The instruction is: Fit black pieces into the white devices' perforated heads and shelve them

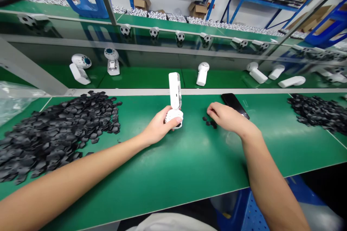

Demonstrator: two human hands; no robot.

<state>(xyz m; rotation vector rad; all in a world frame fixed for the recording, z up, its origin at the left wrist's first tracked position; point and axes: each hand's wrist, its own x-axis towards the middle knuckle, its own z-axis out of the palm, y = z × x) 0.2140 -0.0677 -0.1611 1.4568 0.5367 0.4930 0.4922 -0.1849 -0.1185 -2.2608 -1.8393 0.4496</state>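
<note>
My left hand (162, 124) is wrapped round the round lower end of a white device (175, 92), whose rectangular body points up and away. My right hand (223, 115) rests near a few small black pieces (210, 122) on the green table, its fingers pressed together; whatever is between the fingertips is hidden. Beside that hand lies a black phone (234, 104), partly covered by it. A large pile of black pieces (59, 133) spreads over the table's left side.
Another black pile (320, 113) lies at the right. Past the table's metal edge (189, 91), several white devices (202, 74) rest on a green belt. A metal post (32, 65) and plastic bag (16, 97) stand left. Shelves and football-patterned parts are farther back.
</note>
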